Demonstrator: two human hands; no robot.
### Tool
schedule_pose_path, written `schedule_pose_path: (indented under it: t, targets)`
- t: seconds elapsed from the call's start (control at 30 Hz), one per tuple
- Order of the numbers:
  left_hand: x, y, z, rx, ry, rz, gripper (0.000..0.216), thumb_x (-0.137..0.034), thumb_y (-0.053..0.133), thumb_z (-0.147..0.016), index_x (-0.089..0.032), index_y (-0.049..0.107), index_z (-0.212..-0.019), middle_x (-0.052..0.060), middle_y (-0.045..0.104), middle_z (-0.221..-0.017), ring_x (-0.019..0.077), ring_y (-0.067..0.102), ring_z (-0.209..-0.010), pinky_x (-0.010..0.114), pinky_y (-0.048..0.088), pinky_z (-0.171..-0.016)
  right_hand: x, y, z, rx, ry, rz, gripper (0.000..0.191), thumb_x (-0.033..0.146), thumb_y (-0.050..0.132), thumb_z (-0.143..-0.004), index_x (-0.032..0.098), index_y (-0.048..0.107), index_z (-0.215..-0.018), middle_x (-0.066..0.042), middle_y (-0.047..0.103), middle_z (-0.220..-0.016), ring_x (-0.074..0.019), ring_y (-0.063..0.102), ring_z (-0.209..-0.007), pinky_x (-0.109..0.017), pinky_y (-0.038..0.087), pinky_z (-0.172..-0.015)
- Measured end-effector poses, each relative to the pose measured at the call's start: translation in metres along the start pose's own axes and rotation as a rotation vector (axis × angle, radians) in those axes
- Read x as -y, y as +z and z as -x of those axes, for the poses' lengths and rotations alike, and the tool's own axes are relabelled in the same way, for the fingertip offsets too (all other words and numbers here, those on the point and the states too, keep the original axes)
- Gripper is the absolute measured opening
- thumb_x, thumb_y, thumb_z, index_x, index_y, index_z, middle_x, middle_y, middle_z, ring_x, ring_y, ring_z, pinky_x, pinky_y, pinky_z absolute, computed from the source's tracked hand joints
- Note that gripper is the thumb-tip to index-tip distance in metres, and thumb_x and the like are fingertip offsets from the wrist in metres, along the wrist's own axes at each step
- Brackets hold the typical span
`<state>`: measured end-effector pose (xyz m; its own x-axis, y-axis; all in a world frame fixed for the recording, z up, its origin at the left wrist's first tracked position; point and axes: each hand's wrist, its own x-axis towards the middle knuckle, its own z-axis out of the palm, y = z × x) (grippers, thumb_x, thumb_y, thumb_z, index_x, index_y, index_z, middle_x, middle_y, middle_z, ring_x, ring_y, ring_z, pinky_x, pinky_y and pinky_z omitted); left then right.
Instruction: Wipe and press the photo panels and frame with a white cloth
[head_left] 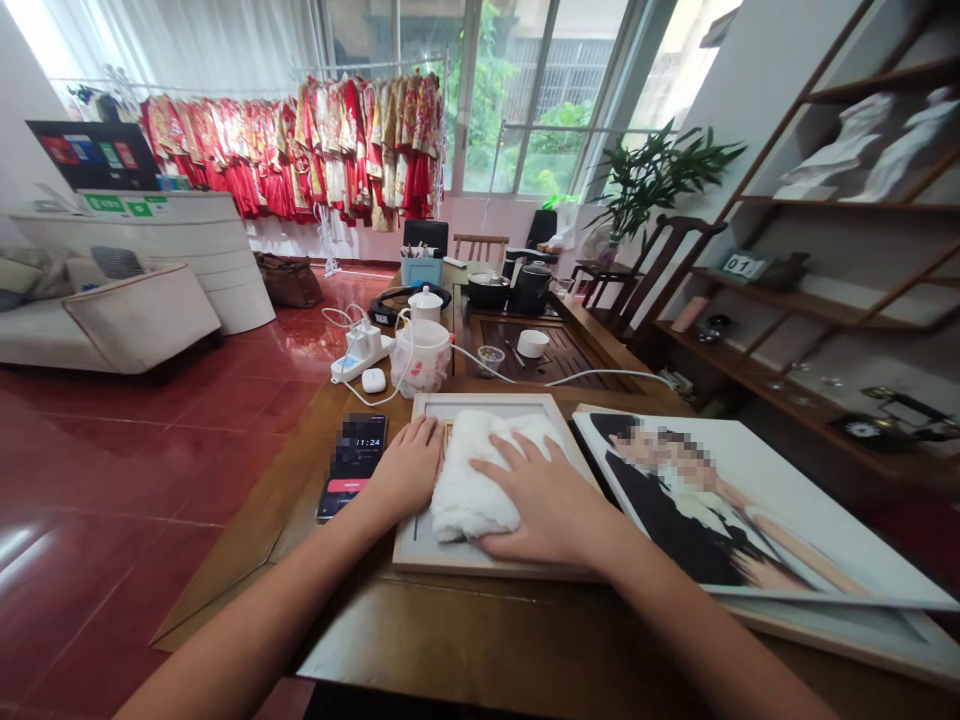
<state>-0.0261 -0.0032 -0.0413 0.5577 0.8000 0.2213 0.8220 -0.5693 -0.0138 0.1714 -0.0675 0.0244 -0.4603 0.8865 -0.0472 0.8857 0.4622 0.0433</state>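
Observation:
A framed picture point(499, 402) with a pale wooden edge lies flat on the wooden table. On it rests a folded white fluffy towel point(472, 480). My right hand point(544, 495) lies over the right part of the towel, its fingers spread and flat. My left hand point(409, 465) is at the frame's left side, beside the towel, fingers stretched forward and holding nothing I can see. To the left of that hand lies a phone point(356, 460) showing 11:24. A photo print point(780, 470) of people, on a white panel, lies to the right, atop another frame.
Beyond the frame stand a white plastic-wrapped container point(421, 355), a power strip point(360, 355), a small white case point(373, 380) and a tea tray point(570, 350) with a white bowl point(532, 344). A white cable point(600, 374) crosses the tray. Wooden shelves point(817, 370) rise at right.

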Motion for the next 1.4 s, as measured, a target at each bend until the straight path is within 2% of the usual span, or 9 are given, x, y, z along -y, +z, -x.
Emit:
schedule_pose_path:
  t: [0.2, 0.33, 0.43, 0.53, 0.77, 0.9, 1.13, 1.2, 1.4]
  targets:
    - [0.001, 0.001, -0.002, 0.007, 0.013, -0.001, 0.047, -0.026, 0.034, -0.097, -0.006, 0.039, -0.14, 0.017, 0.042, -0.144, 0.0265, 0.033, -0.136, 0.042, 0.03, -0.111, -0.012, -0.02, -0.002, 0.133, -0.111, -0.027, 0.086, 0.071, 0.059, -0.067, 0.028, 0.045, -0.139, -0.018, 0.038, -0.146, -0.0454, 0.037, -0.128, -0.062, 0.031, -0.097]
    - [0.001, 0.003, -0.005, 0.024, 0.028, -0.014, 0.047, -0.025, 0.032, -0.098, -0.006, 0.04, -0.14, 0.017, 0.043, -0.143, 0.0269, 0.034, -0.136, 0.043, 0.031, -0.11, -0.002, -0.006, 0.005, 0.017, -0.068, 0.019, 0.093, 0.072, 0.058, -0.068, 0.017, 0.042, -0.141, -0.023, 0.031, -0.149, -0.0493, 0.029, -0.131, -0.066, 0.025, -0.101]
    - [0.001, 0.005, -0.006, 0.018, 0.026, -0.03, 0.047, -0.025, 0.031, -0.098, -0.007, 0.041, -0.14, 0.017, 0.043, -0.144, 0.0275, 0.035, -0.136, 0.042, 0.034, -0.109, 0.011, 0.01, 0.009, -0.09, -0.116, 0.009, 0.082, 0.069, 0.04, -0.083, 0.011, 0.04, -0.141, -0.022, 0.037, -0.146, -0.0435, 0.029, -0.133, -0.067, 0.019, -0.105]
    - [0.001, 0.006, -0.007, 0.021, 0.041, -0.043, 0.047, -0.023, 0.031, -0.097, -0.006, 0.041, -0.14, 0.017, 0.043, -0.144, 0.0275, 0.034, -0.136, 0.042, 0.035, -0.108, 0.017, 0.022, 0.011, -0.15, -0.14, -0.025, 0.076, 0.066, 0.031, -0.089, 0.011, 0.043, -0.139, -0.019, 0.046, -0.14, -0.0427, 0.028, -0.134, -0.069, 0.012, -0.105]
    - [0.001, 0.004, -0.01, 0.012, 0.023, -0.027, 0.047, -0.026, 0.03, -0.098, -0.008, 0.042, -0.139, 0.015, 0.043, -0.144, 0.0247, 0.034, -0.136, 0.041, 0.035, -0.109, 0.006, 0.039, 0.011, -0.185, -0.134, -0.118, 0.067, 0.059, 0.052, -0.084, 0.019, 0.044, -0.137, -0.015, 0.047, -0.141, -0.0385, 0.028, -0.135, -0.066, -0.001, -0.107]
    - [0.0, 0.002, -0.012, 0.012, -0.003, -0.007, 0.046, -0.027, 0.032, -0.097, -0.013, 0.041, -0.14, 0.012, 0.044, -0.144, 0.0229, 0.035, -0.136, 0.039, 0.035, -0.109, -0.002, 0.042, 0.009, -0.182, -0.134, -0.179, 0.066, 0.059, 0.055, -0.082, 0.024, 0.044, -0.137, -0.012, 0.047, -0.142, -0.0368, 0.029, -0.135, -0.064, 0.002, -0.107]
    - [-0.001, 0.0, -0.013, 0.019, -0.035, 0.004, 0.046, -0.027, 0.035, -0.096, -0.015, 0.041, -0.14, 0.01, 0.043, -0.145, 0.0226, 0.033, -0.137, 0.04, 0.036, -0.109, -0.01, 0.049, 0.004, -0.255, 0.102, -0.126, 0.07, 0.058, 0.054, -0.081, 0.017, 0.045, -0.137, -0.018, 0.041, -0.145, -0.0391, 0.026, -0.135, -0.064, 0.006, -0.108]
    - [-0.001, 0.0, -0.013, 0.026, -0.034, 0.0, 0.046, -0.027, 0.035, -0.096, -0.015, 0.041, -0.14, 0.009, 0.042, -0.146, 0.0226, 0.033, -0.137, 0.04, 0.036, -0.109, -0.013, 0.046, 0.004, -0.234, 0.053, -0.143, 0.071, 0.057, 0.053, -0.081, 0.016, 0.044, -0.138, -0.017, 0.04, -0.146, -0.0389, 0.024, -0.136, -0.064, 0.002, -0.108]
    - [-0.001, -0.002, -0.012, 0.044, -0.024, -0.02, 0.045, -0.025, 0.033, -0.097, -0.013, 0.043, -0.139, 0.01, 0.04, -0.147, 0.0234, 0.033, -0.137, 0.04, 0.037, -0.108, -0.019, 0.032, 0.004, -0.088, -0.289, -0.256, 0.055, 0.046, 0.05, -0.087, 0.028, 0.041, -0.138, -0.007, 0.045, -0.144, -0.0301, 0.027, -0.137, -0.063, -0.008, -0.108]
